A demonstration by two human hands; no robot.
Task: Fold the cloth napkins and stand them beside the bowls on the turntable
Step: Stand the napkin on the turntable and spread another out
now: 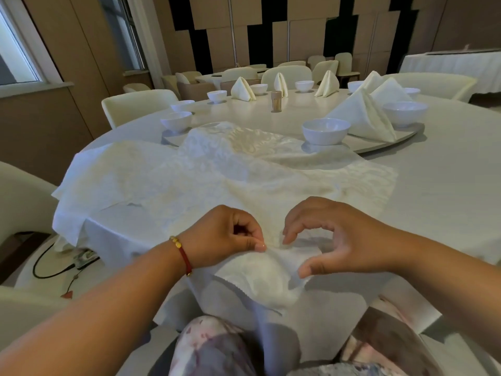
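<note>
Left hand [230,237] pinches napkin [260,278] edge, right hand [325,240] curled on it, grip unclear; match corners w/ care before creasing.
</note>
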